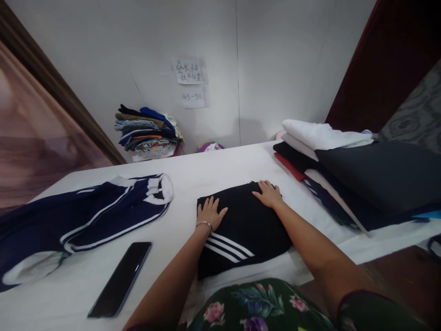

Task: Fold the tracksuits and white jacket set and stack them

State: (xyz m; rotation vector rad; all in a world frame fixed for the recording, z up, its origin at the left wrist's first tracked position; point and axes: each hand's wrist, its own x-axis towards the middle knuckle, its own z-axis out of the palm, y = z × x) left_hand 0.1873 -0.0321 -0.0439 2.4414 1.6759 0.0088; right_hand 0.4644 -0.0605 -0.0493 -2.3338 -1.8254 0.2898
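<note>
In front of me on the white table lies a folded black garment [250, 225] with white stripes across its near left part. My left hand [210, 214] rests on its left edge, fingers spread, a bracelet at the wrist. My right hand [268, 194] lies flat over the far right corner, its fingers also apart. Neither hand grips the cloth; both press on top of it. A navy jacket [103, 211] with white trim is spread out to the left. Between the jacket and my left arm is a dark phone [120, 279].
Several folded clothes form a stack [375, 172] at the right, topped by a white garment [320, 133]. Another clothes pile [148, 131] stands beyond the table's far edge. Paper notes [191, 71] hang on the wall. A curtain [41, 138] borders the left side.
</note>
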